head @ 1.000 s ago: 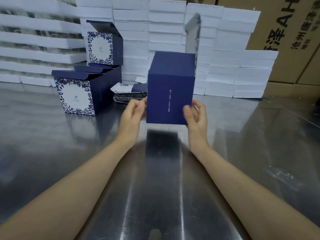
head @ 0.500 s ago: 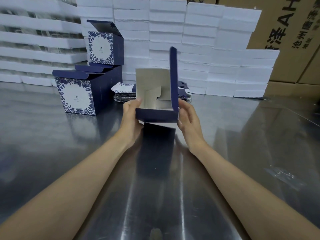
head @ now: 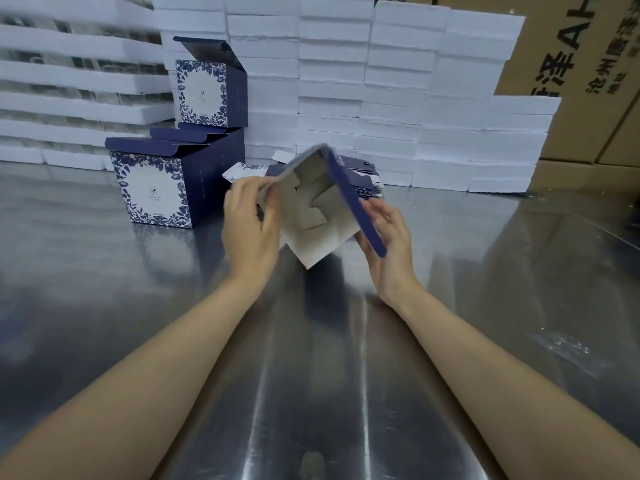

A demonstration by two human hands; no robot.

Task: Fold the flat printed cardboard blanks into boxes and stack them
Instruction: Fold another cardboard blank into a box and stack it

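Over the table (head: 104,289): box (head: 311,209) held up kinda tilted, open side toward the person, between both hands
Left hand (head: 251,220): curled round its left wall
Right hand (head: 388,244): half-curled on the blue right wall
Stack (head: 152,188): back left, nearer the left hand

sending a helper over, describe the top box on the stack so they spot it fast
Find the wall of white foam blocks behind the steel table. At its left stand navy floral-print boxes; the top box sits on the rear one. Unlike them it stands a level higher, lid flap up.
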